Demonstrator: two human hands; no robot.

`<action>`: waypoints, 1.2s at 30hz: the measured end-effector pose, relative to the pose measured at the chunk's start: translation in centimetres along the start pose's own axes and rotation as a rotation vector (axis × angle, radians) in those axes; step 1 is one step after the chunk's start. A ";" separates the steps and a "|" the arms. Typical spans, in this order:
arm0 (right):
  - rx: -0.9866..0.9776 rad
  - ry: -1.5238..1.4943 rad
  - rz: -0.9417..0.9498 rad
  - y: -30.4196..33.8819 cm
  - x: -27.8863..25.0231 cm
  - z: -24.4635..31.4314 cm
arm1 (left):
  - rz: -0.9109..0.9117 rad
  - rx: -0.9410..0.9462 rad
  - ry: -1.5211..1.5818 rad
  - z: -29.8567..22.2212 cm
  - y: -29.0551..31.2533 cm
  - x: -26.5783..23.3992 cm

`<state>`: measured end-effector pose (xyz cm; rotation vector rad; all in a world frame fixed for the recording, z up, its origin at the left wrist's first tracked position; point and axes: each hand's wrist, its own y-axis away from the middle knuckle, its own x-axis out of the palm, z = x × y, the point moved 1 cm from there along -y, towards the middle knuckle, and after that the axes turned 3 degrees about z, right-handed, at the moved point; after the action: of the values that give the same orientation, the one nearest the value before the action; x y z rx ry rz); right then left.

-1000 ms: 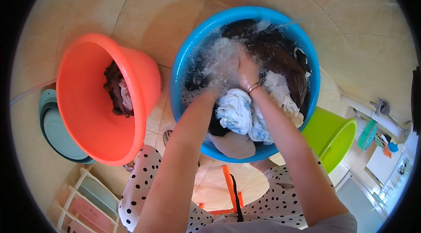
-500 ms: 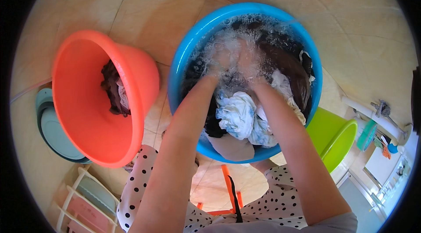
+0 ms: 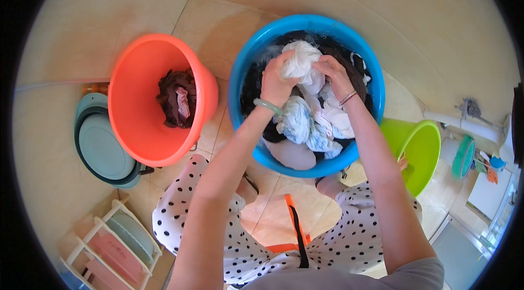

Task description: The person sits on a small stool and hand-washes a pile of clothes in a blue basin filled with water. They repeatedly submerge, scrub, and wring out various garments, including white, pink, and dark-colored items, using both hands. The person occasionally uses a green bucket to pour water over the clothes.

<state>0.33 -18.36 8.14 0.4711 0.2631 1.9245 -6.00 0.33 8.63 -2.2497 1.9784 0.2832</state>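
Note:
Over the far half of a blue basin (image 3: pixel 238 69) full of wet laundry, both my hands grip one bunched white cloth (image 3: pixel 303 63). My left hand (image 3: pixel 277 81), with a pale green bangle at the wrist, has its fingers closed around the cloth's left side. The right hand (image 3: pixel 337 76) pinches its right side. Lower in the basin lie a light blue and white cloth (image 3: pixel 295 119), more white fabric (image 3: pixel 338 115) and a grey piece (image 3: pixel 292 154) against the near rim. Dark garments (image 3: pixel 252 83) fill the left side, a brown one (image 3: pixel 352 67) the right.
A coral tub (image 3: pixel 131 120) at left holds dark brown cloth (image 3: pixel 170 90) with a pink piece. Beside it lean grey-green basins (image 3: pixel 106 145); a white rack (image 3: pixel 90 252) stands below. At right are a lime-green bucket (image 3: pixel 423 151) and a white pipe (image 3: pixel 464 124). Walls close the far side.
Both hands have come up out of the splashing, bubbly water and now hold the bunched white cloth above it. The splashing has mostly settled. The whole view has shifted slightly.

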 end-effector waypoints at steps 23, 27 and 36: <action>-0.399 -0.204 0.049 13.9 4.3 17.3 | 0.476 -0.193 0.385 -19.0 0.2 -4.7; -0.453 0.684 0.200 16.0 5.6 14.9 | 0.653 -0.354 0.503 -18.7 2.5 -3.5; -0.640 0.750 -0.026 14.9 3.1 15.6 | 0.640 -0.075 0.355 -19.1 2.2 -3.3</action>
<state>-6.20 -21.91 28.61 -0.6854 0.1104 1.9572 -7.55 -1.02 28.00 -1.7223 2.8844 0.0105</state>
